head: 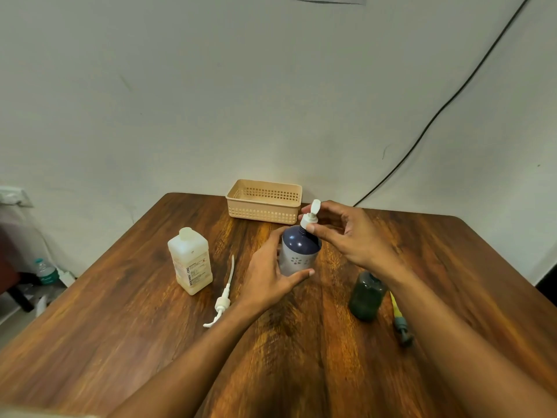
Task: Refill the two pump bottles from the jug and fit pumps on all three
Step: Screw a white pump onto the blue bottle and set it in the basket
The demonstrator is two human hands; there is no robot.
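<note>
A dark blue pump bottle (299, 248) with a pale flowered label stands upright mid-table. My left hand (268, 276) wraps around its body. My right hand (346, 236) pinches the collar of the white pump (310, 217) that sits on the bottle's neck. To the left stands a translucent white jug (190, 262) with an open neck. A second white pump (222, 297) with its long tube lies flat between the jug and my left arm. A dark green bottle (366, 297) stands open by my right wrist, and a grey pump with a yellow tube (399, 319) lies beside it.
A beige perforated basket (265, 202) sits at the far edge of the wooden table (120, 327) against the wall. A black cable (437, 113) runs down the wall at the right. A water bottle (45, 271) stands on the floor at the left.
</note>
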